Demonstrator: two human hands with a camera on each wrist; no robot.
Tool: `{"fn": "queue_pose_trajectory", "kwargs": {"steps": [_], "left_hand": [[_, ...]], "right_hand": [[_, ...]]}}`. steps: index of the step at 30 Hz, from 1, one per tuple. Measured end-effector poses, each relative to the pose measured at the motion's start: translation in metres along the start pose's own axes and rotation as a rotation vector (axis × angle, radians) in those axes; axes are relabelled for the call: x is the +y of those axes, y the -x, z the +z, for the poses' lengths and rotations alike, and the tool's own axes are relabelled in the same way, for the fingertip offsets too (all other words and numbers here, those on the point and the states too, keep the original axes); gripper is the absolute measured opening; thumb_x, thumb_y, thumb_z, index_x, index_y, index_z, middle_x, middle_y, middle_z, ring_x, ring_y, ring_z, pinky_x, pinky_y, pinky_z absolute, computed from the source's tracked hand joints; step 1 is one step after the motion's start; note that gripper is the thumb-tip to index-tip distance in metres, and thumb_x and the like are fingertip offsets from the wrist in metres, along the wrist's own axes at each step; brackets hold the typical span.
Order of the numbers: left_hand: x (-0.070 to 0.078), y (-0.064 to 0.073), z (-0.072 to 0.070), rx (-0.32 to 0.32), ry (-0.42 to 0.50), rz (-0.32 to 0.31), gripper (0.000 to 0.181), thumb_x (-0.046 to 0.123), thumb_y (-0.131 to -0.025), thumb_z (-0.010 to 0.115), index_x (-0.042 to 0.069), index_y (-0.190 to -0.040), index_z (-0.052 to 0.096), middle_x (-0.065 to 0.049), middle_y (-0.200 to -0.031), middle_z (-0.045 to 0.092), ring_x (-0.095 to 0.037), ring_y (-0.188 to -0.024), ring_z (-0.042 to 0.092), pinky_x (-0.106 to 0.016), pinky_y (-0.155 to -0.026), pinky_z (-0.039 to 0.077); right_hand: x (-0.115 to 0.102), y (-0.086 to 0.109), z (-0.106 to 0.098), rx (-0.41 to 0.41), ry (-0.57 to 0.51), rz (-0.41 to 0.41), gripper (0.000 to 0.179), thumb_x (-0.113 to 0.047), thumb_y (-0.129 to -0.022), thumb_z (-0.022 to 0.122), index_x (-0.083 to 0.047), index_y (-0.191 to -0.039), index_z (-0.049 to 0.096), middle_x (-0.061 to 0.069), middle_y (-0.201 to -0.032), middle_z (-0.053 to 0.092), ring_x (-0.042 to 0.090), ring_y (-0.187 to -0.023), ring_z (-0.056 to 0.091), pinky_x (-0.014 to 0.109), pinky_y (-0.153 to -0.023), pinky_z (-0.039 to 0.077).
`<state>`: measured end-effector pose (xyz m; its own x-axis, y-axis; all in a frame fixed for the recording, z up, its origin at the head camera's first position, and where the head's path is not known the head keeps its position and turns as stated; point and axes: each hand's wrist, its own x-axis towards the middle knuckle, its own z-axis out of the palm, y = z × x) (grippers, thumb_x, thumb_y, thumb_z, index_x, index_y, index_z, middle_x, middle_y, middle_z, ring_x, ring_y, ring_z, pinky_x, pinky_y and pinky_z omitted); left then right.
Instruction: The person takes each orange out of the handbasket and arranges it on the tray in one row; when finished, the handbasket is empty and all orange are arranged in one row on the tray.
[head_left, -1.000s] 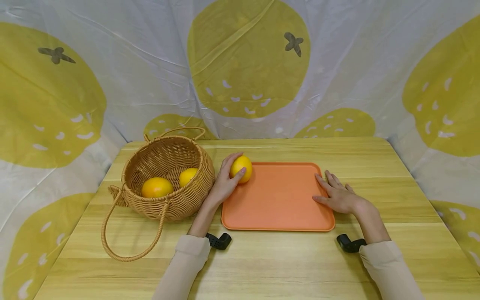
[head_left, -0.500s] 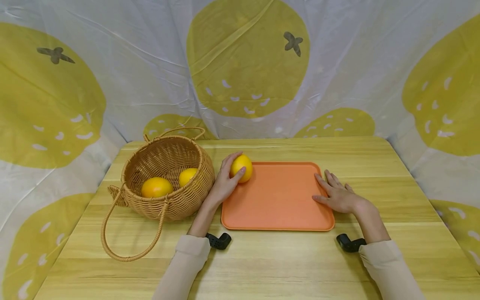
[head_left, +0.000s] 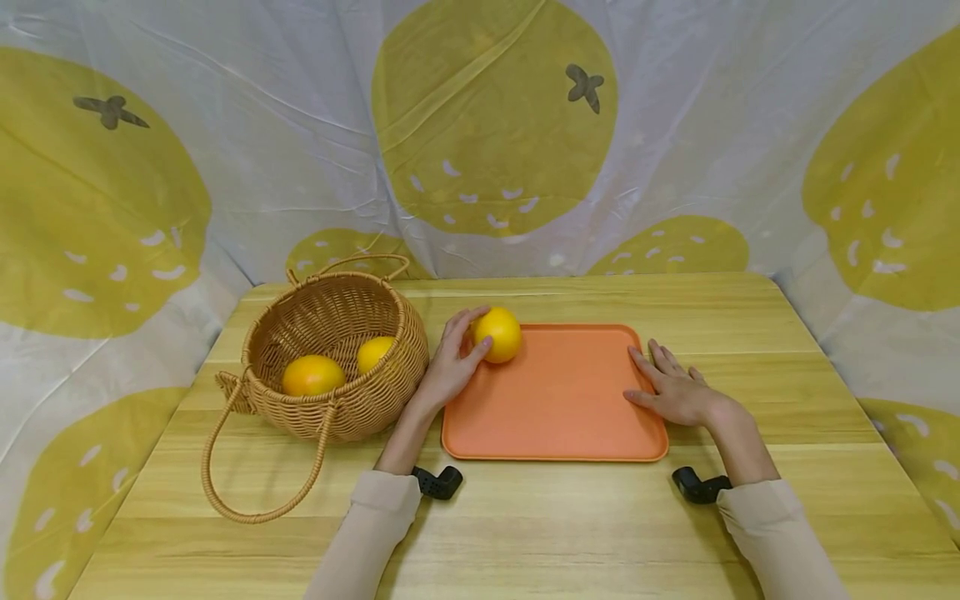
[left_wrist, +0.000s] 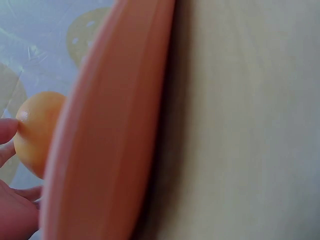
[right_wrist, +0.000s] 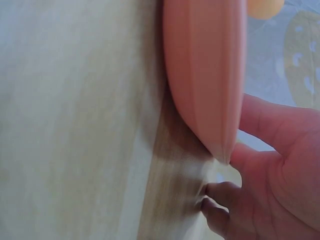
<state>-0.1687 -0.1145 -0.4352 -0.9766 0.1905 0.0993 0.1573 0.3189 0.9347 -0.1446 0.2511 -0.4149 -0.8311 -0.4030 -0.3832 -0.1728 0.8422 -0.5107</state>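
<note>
A smooth yellow-orange oval fruit [head_left: 501, 335], its kind unclear, lies at the far left corner of an orange tray [head_left: 555, 400]. My left hand [head_left: 452, 362] is beside it, with thumb and fingers loosely curved at the fruit's left side. Much of the fruit stands out to the right, past those fingertips. In the left wrist view, the thumb touches the fruit [left_wrist: 37, 132] and the tray's edge [left_wrist: 110, 125] hides part of it. My right hand [head_left: 678, 390] rests spread at the tray's right side. Its thumb and fingertips reach onto the rim [right_wrist: 205, 65].
A wicker basket [head_left: 375, 408] stands left of the tray, close to my left forearm. Two similar fruits [head_left: 313, 375] lie inside it. Its front handle [head_left: 258, 517] hangs down onto the wooden table [head_left: 570, 533]. A fruit-printed cloth [head_left: 495, 125] hangs behind and at the sides.
The fruit has tipped and shifted right, out from between my left thumb and fingers, and now looks rounder. Both hands, the tray and the basket have hardly moved.
</note>
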Motion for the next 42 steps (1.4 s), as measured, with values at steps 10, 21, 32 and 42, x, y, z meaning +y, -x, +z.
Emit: {"fn": "queue_pose_trajectory", "kwargs": {"steps": [10, 21, 32, 42], "left_hand": [[0.001, 0.001, 0.000, -0.001, -0.031, -0.003, 0.051, 0.020, -0.106, 0.059, 0.016, -0.155, 0.046, -0.021, -0.167, 0.024, -0.034, -0.161, 0.015, -0.054, -0.129, 0.020], [0.000, 0.002, 0.000, -0.003, -0.040, -0.007, 0.052, 0.022, -0.106, 0.060, 0.018, -0.156, 0.045, -0.022, -0.168, 0.023, -0.036, -0.160, 0.015, -0.059, -0.128, 0.017], [0.002, 0.002, 0.000, -0.001, -0.039, -0.015, 0.052, 0.023, -0.106, 0.059, 0.019, -0.156, 0.045, -0.020, -0.168, 0.024, -0.034, -0.161, 0.015, -0.059, -0.128, 0.016], [0.026, 0.003, -0.009, -0.026, -0.025, 0.059, 0.052, 0.024, -0.108, 0.055, 0.017, -0.158, 0.041, -0.018, -0.164, 0.026, -0.036, -0.154, 0.029, -0.058, -0.124, 0.029]], "right_hand": [[-0.001, 0.000, 0.000, -0.003, -0.001, 0.001, 0.086, -0.048, -0.107, 0.051, -0.001, -0.166, 0.009, 0.032, -0.169, -0.012, 0.054, -0.155, -0.009, 0.080, -0.115, -0.005], [0.007, -0.004, 0.004, 0.007, -0.029, -0.013, 0.089, -0.054, -0.105, 0.051, -0.005, -0.167, 0.008, 0.030, -0.170, -0.013, 0.053, -0.156, -0.011, 0.080, -0.114, -0.007], [0.009, -0.003, 0.006, 0.017, -0.042, -0.020, 0.091, -0.055, -0.104, 0.053, -0.005, -0.167, 0.009, 0.030, -0.169, -0.013, 0.053, -0.155, -0.012, 0.080, -0.113, -0.007], [0.000, 0.000, 0.001, -0.003, -0.012, -0.001, 0.087, -0.048, -0.107, 0.051, -0.001, -0.166, 0.007, 0.032, -0.168, -0.014, 0.054, -0.155, -0.012, 0.079, -0.114, -0.007]]}}
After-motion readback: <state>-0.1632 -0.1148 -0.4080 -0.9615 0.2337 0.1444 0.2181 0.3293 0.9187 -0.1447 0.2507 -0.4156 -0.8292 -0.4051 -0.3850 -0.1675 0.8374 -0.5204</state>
